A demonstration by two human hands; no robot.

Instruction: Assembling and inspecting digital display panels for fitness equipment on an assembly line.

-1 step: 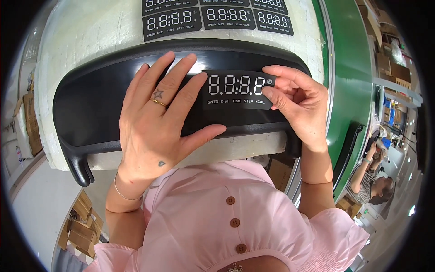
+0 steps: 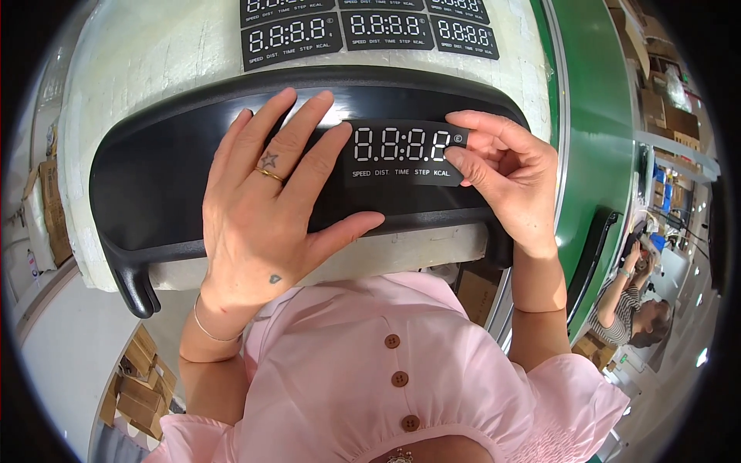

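A curved black plastic panel (image 2: 166, 185) lies across the pale work surface in front of me. On its right half sits a dark display sticker (image 2: 401, 160) with white digit shapes. My right hand (image 2: 505, 166) pinches the sticker's right edge between thumb and index finger, the other fingers curled behind. Spread over the panel's middle, my left hand (image 2: 266, 177) lies flat with fingers apart, its index fingertip beside the sticker's upper left corner. Whether the sticker's underside touches the panel all over cannot be made out.
Several matching stickers (image 2: 386, 32) lie in rows beyond the panel. To the right runs a green surface (image 2: 575, 154) with a long black part (image 2: 594, 266) on it. Farther right, another person (image 2: 629, 312) in a striped top works among boxes. Cardboard boxes (image 2: 139, 386) stand at lower left.
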